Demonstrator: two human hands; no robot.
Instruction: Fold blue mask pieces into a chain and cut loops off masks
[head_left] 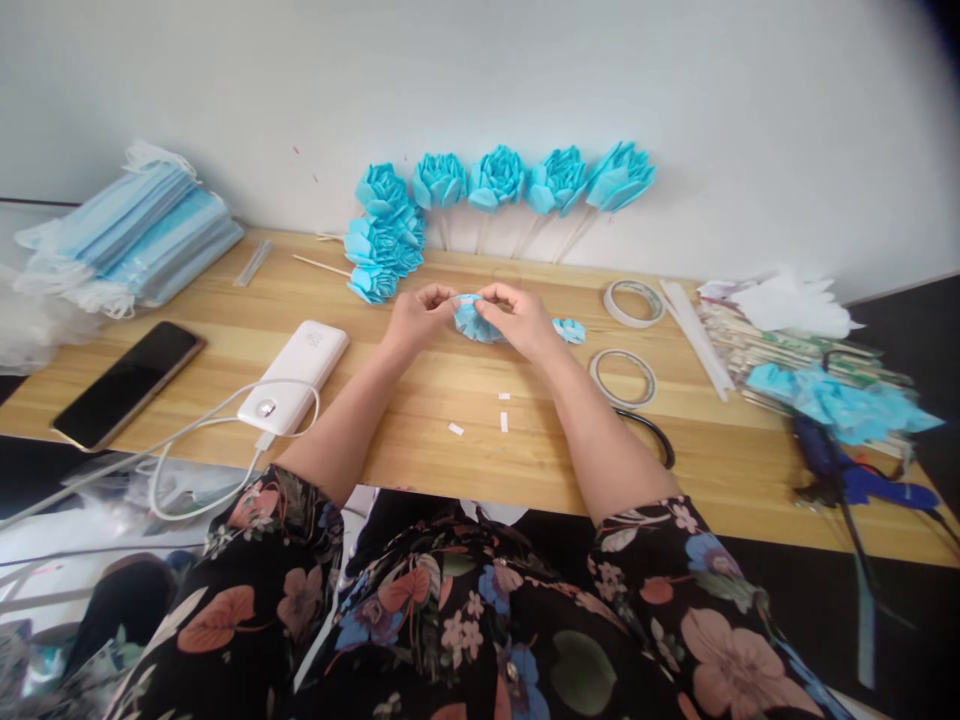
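Note:
My left hand [421,318] and my right hand [519,318] meet over the middle of the table. Between them is a ruffled piece of light blue material [472,325], pinched at its upper edge by the thumb and forefinger of each hand. Just beyond my right wrist lies another small blue and white piece [570,330]. Three small white strips, one of them a white strip [504,422], lie on the wood below my hands. Two tape rolls, a thicker tape roll [606,303] and a thinner tape roll [652,388], rest right of my right hand.
Blue flowers on sticks [497,180] lean against the wall, with more flowers heaped [375,245] beside them. Face masks [142,235], a phone [129,385] and a cabled power bank [296,375] occupy the left. At right are white sticks [696,335], blue scraps [840,395] and a blue glue gun [862,480].

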